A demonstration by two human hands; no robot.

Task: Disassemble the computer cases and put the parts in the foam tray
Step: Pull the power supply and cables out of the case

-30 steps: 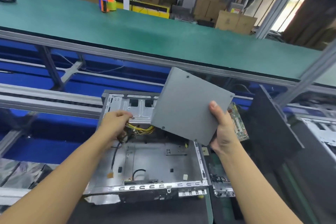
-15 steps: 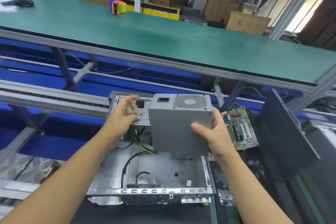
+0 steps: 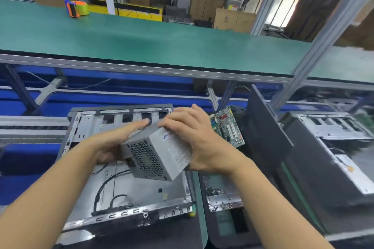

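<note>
Now | left hand (image 3: pixel 110 144) flat, fingers (image 3: pixel 135 126) straight against power supply (image 3: pixel 159 157) | right hand (image 3: pixel 199 139) fingers curled over it

The dark bench (image 3: pixel 141 235) carries an open computer case (image 3: pixel 141 194), a metal plate (image 3: pixel 222 200) beside it, and a second case (image 3: pixel 334 147) rightward. A tape dispenser (image 3: pixel 77 9) sits at the green belt's (image 3: pixel 162 46) far edge.

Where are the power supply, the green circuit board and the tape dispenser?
power supply (image 3: pixel 147 157): head view, perforated vent face.
green circuit board (image 3: pixel 227 127): head view, middle of the board.
tape dispenser (image 3: pixel 82 8): head view, green tape roll.
</note>
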